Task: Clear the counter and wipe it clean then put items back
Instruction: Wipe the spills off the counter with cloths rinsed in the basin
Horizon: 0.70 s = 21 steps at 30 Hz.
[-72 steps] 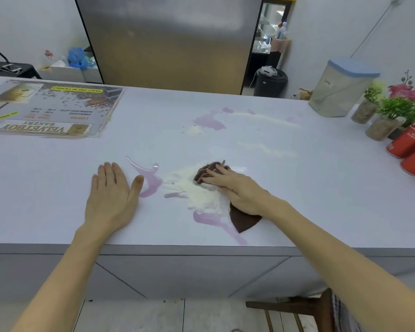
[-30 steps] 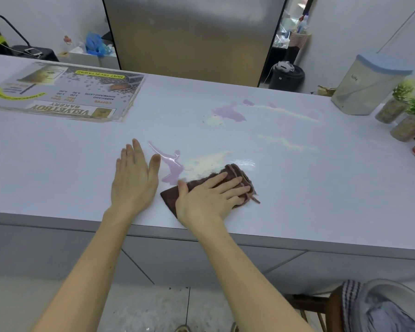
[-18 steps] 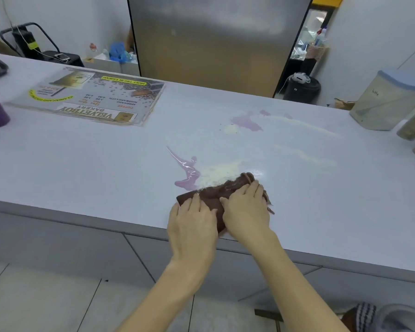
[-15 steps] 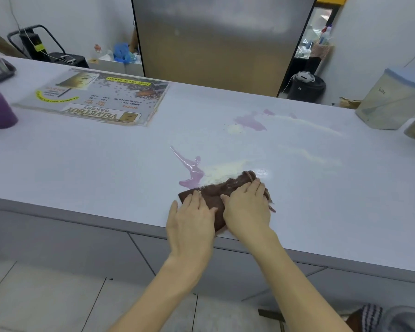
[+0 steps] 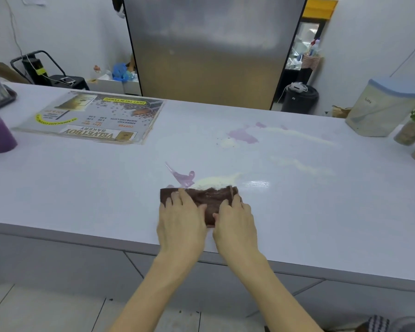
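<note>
My left hand (image 5: 180,221) and right hand (image 5: 235,222) press flat, fingers released, on the brown cloth (image 5: 209,200) on the surface (image 5: 82,188), just below the spill (image 5: 201,180).

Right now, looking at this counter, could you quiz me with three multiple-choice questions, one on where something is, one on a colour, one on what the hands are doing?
1. Where does the menu sheet lie on the counter?
A. far left
B. far right
C. under the cloth

2. What colour is the cloth?
A. white
B. brown
C. green

3. What are the left hand and right hand doing?
A. both pressing the cloth flat
B. one lifting the cup
C. both hanging off the counter

Answers:
1 A: the sheet lies at the far left, well away from the cloth.
2 B: the cloth is dark brown against the pale counter.
3 A: both hands rest side by side on the cloth, just short of the purple spill and the white powder.
</note>
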Available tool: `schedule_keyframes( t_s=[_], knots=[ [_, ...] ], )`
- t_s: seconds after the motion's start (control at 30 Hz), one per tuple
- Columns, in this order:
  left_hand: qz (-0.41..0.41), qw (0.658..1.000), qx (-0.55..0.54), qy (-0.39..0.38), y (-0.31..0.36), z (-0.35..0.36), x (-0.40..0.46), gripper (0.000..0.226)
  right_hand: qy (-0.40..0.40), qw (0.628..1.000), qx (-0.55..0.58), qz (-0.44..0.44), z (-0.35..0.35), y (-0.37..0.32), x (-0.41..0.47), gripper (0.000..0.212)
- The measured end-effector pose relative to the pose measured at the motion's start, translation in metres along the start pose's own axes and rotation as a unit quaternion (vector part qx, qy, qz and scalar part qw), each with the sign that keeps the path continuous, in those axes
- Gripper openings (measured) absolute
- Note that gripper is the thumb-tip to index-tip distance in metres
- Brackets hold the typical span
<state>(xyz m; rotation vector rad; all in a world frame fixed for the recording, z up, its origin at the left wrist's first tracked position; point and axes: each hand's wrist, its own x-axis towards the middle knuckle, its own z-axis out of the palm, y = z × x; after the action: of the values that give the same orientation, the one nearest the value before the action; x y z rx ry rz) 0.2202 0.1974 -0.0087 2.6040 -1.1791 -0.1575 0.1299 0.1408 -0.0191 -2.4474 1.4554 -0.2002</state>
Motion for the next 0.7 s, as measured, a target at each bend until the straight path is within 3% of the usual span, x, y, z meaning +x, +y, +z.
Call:
schedule_keyframes(
  t_s=[0.17, 0.27, 0.33, 0.4, 0.57, 0.7],
  knots=[
    [-0.042, 0.998, 0.015, -0.039, -0.001, 0.016, 0.002, 0.076, 0.077, 0.996, -0.013, -0.053, 0.005, 0.006, -0.004, 0.004],
    [-0.021, 0.999, 0.028, -0.037, -0.019, 0.014, 0.023, 0.079, 0.109, 0.99, -0.027, -0.087, 0.015, 0.0, -0.007, 0.031],
    [0.007, 0.998, 0.042, -0.048, -0.035, 0.01, 0.044, 0.079, 0.115, 0.986, -0.022, -0.118, 0.021, -0.004, -0.011, 0.033],
    [0.007, 0.998, 0.042, -0.052, -0.044, 0.007, 0.058, 0.078, 0.101, 0.983, -0.02, -0.154, 0.024, -0.01, -0.018, 0.031],
    [-0.08, 0.996, -0.027, -0.037, -0.027, 0.014, 0.065, 0.09, 0.074, 0.975, 0.004, -0.21, 0.029, -0.017, -0.024, 0.034],
    [-0.092, 0.995, -0.036, -0.026, -0.036, 0.017, 0.089, 0.094, 0.01, 0.958, -0.001, -0.288, 0.032, -0.021, -0.022, 0.035]
  ],
)
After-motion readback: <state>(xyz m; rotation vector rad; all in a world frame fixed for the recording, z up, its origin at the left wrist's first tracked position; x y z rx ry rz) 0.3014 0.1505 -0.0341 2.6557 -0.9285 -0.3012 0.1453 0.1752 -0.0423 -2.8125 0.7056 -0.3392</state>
